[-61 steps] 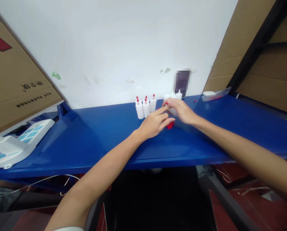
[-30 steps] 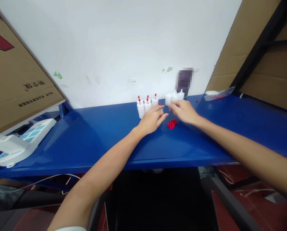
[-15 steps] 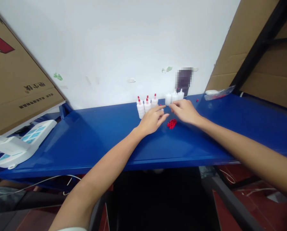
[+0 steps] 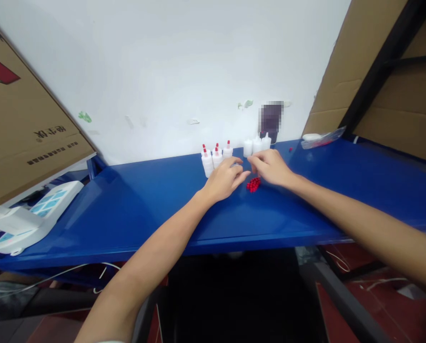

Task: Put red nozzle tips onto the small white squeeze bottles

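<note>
My left hand (image 4: 223,181) rests on the blue bench (image 4: 134,209), fingers curled round a small white bottle (image 4: 236,165) that is mostly hidden. My right hand (image 4: 271,167) sits just right of it, fingertips pinched together close to the left fingertips; what they hold is hidden. A small pile of red caps (image 4: 253,184) lies on the bench between and just below the two hands. Behind my left hand stand several white bottles with red caps (image 4: 213,156). Three uncapped white bottles (image 4: 256,144) stand behind my right hand by the wall.
A white keypad device (image 4: 30,216) lies at the bench's left end under a tilted cardboard box (image 4: 20,124). A clear plastic bag (image 4: 320,138) and one loose red cap (image 4: 290,149) lie at the back right. Cardboard and a black frame (image 4: 377,62) stand at the right.
Two seconds ago my right hand held a white bottle; now the bottle is in my left hand. Both hands have stayed close together by the red caps, shifting only slightly.
</note>
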`<control>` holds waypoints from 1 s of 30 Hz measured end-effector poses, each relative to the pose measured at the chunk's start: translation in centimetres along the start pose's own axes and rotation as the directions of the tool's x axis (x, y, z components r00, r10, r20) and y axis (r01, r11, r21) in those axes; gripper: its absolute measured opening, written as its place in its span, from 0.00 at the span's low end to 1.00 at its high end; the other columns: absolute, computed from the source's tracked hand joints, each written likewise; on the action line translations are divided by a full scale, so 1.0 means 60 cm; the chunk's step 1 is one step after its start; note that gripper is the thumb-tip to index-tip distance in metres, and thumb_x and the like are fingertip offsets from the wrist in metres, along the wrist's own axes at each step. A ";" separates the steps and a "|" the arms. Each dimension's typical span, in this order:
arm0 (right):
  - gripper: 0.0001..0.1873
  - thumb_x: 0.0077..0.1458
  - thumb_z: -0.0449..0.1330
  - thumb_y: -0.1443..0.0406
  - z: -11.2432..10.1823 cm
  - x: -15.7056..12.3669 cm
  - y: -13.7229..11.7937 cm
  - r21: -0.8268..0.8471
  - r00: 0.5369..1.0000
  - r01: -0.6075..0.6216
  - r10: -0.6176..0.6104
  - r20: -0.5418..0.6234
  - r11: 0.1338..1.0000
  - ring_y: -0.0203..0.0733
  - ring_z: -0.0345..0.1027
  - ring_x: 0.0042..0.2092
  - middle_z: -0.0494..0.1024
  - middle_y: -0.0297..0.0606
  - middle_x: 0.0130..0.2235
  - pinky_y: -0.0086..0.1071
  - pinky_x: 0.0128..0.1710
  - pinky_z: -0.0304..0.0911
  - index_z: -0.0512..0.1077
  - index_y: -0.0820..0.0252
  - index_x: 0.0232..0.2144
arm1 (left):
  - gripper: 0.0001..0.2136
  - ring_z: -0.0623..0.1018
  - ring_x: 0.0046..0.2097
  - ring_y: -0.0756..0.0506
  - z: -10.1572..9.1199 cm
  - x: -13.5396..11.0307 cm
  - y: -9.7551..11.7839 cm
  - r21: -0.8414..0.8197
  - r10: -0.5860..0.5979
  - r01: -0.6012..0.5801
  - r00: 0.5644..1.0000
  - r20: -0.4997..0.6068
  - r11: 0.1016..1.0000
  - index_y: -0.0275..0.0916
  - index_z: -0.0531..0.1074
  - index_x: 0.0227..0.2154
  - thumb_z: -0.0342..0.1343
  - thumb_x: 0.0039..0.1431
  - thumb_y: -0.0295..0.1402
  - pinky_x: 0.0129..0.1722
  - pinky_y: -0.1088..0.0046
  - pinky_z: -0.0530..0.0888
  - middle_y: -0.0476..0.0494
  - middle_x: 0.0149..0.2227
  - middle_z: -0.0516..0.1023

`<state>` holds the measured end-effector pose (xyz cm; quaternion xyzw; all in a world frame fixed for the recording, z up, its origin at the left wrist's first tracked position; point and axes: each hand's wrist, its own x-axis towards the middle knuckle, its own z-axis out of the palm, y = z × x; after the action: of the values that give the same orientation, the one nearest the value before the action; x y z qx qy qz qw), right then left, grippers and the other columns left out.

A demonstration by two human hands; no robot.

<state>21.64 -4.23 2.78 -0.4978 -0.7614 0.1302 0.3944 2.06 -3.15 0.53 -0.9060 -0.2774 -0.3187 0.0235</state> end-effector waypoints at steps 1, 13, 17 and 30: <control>0.23 0.60 0.51 0.60 0.000 0.000 0.000 -0.002 1.000 0.010 -0.010 0.007 1.000 0.38 0.64 0.23 0.69 0.33 0.16 0.34 0.32 0.58 0.67 0.58 0.15 | 0.19 0.76 0.56 0.40 0.000 0.000 0.000 -0.001 0.003 -0.003 1.000 0.003 1.000 0.35 0.75 0.29 0.49 0.72 0.40 0.58 0.56 0.75 0.34 0.53 0.76; 0.13 0.59 0.52 0.61 0.006 0.001 0.005 -0.076 0.993 0.114 -0.112 0.038 0.991 0.37 0.62 0.28 0.72 0.33 0.24 0.32 0.31 0.54 0.71 0.59 0.27 | 0.19 0.80 0.41 0.46 -0.009 0.001 0.001 -0.067 -0.039 0.036 0.998 -0.042 0.997 0.38 0.72 0.25 0.47 0.73 0.38 0.44 0.66 0.76 0.41 0.37 0.81; 0.12 0.59 0.54 0.60 0.005 0.000 0.009 -0.114 0.987 0.143 -0.133 0.095 0.983 0.38 0.64 0.29 0.74 0.34 0.27 0.33 0.32 0.55 0.75 0.59 0.34 | 0.17 0.79 0.36 0.48 -0.012 -0.003 -0.003 -0.139 -0.058 0.048 0.996 -0.072 0.989 0.37 0.74 0.28 0.48 0.72 0.37 0.38 0.70 0.74 0.43 0.35 0.82; 0.22 0.59 0.59 0.60 0.002 -0.004 0.006 -0.117 0.973 0.157 -0.134 0.188 0.981 0.40 0.63 0.29 0.70 0.31 0.27 0.34 0.33 0.57 0.71 0.58 0.54 | 0.18 0.72 0.26 0.52 -0.008 -0.004 -0.006 -0.170 -0.050 -0.001 0.955 -0.294 0.985 0.36 0.73 0.25 0.50 0.71 0.36 0.29 0.76 0.67 0.49 0.24 0.75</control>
<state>21.84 -4.26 2.35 -0.4516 -0.8353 0.0949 0.2990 1.46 -3.07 0.74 -0.8431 -0.2543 -0.4736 -0.0155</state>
